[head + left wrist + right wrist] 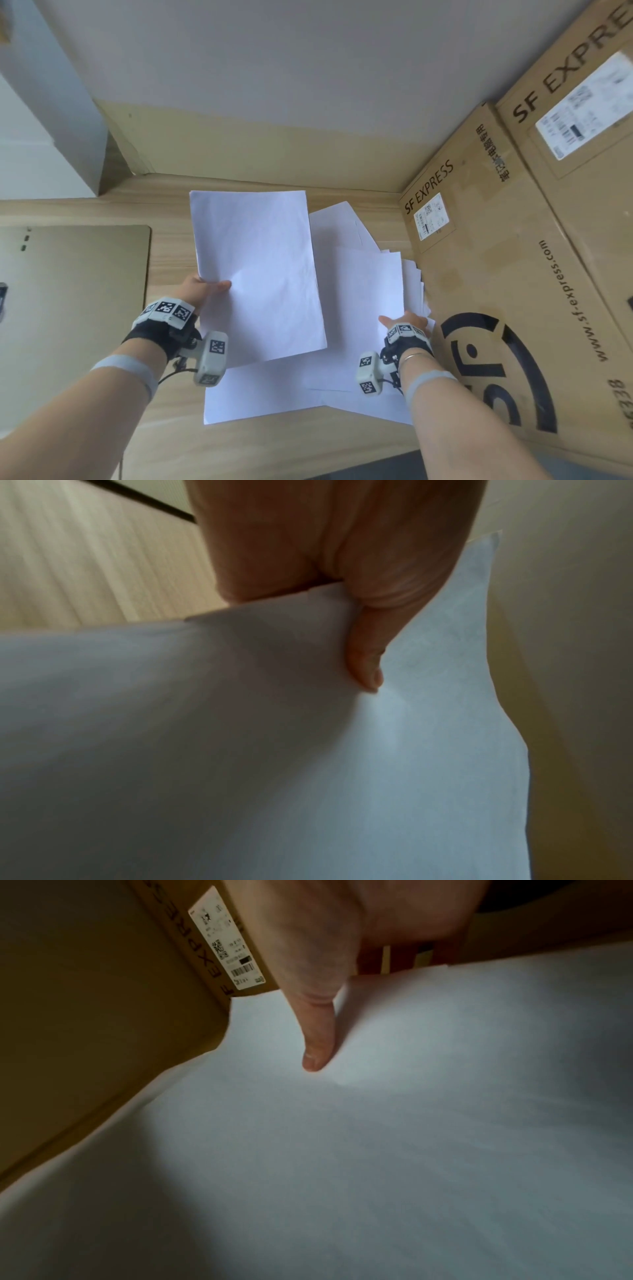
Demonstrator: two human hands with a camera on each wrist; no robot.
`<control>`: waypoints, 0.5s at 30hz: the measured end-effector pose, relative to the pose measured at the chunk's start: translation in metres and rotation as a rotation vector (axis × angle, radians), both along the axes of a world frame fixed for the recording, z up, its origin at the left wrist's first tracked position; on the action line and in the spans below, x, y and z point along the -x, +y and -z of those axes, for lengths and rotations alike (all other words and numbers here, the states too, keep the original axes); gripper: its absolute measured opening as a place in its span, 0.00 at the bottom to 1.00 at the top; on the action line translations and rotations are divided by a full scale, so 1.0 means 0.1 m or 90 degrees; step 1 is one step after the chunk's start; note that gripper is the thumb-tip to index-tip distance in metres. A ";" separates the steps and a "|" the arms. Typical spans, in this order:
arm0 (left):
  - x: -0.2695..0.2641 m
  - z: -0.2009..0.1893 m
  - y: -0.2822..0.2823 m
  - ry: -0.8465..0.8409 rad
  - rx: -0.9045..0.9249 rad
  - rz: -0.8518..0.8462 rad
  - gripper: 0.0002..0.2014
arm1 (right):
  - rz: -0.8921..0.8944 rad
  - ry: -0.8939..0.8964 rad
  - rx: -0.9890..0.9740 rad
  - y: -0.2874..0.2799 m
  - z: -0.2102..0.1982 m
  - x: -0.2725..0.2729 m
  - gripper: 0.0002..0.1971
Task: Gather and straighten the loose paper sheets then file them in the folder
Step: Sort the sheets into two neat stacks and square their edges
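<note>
White rectangular paper sheet [257, 274] is pinched by left hand [202, 291]; right hand [404, 322] grips fanned white sheets [370, 301]; edges should be aligned squarely.

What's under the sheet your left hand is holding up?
Under the lifted sheet held by the left hand, more loose sheets lie fanned on the desk. What it covers cannot be seen.
</note>
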State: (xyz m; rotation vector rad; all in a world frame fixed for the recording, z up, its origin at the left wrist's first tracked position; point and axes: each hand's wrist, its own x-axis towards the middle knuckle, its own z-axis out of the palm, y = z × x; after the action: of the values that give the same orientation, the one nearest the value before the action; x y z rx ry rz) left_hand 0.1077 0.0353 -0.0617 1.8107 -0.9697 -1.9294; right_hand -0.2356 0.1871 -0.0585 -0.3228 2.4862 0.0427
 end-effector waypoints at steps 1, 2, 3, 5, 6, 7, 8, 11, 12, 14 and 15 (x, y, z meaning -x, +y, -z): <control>0.00 0.03 0.00 -0.009 -0.002 0.006 0.03 | 0.010 0.008 -0.003 0.04 0.02 0.00 0.32; -0.01 0.05 0.02 -0.017 -0.005 0.011 0.07 | 0.019 0.010 -0.004 0.07 0.04 0.00 0.33; -0.01 0.08 0.02 -0.026 -0.008 0.014 0.10 | 0.025 0.006 -0.005 0.10 0.05 0.00 0.34; -0.02 0.13 0.02 -0.043 -0.011 0.018 0.14 | 0.032 -0.005 -0.011 0.13 0.07 0.00 0.37; -0.02 0.15 0.03 -0.044 -0.010 0.018 0.13 | 0.032 -0.007 -0.007 0.14 0.06 0.00 0.37; -0.03 0.17 0.04 -0.046 -0.012 0.018 0.12 | 0.031 -0.004 0.000 0.15 0.06 0.01 0.36; -0.02 0.19 0.04 -0.047 -0.013 0.021 0.11 | 0.025 0.009 0.007 0.16 0.04 0.01 0.34; 0.00 0.18 0.05 -0.053 -0.013 0.022 0.14 | 0.001 0.051 0.044 0.20 -0.05 0.04 0.27; -0.01 0.20 0.04 -0.055 -0.015 0.024 0.13 | 0.004 0.043 0.072 0.20 -0.06 0.05 0.25; -0.03 0.25 0.02 -0.065 -0.016 0.030 0.12 | 0.035 0.029 0.144 0.22 -0.08 0.04 0.23; -0.05 0.30 0.00 -0.074 -0.017 0.030 0.14 | 0.057 0.034 0.183 0.22 -0.10 0.03 0.23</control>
State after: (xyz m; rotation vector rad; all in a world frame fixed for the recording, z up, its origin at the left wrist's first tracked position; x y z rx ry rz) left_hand 0.1131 0.0355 -0.0913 1.9505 -1.0369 -1.8911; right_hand -0.2384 0.2094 -0.0485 -0.3329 2.5578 -0.3502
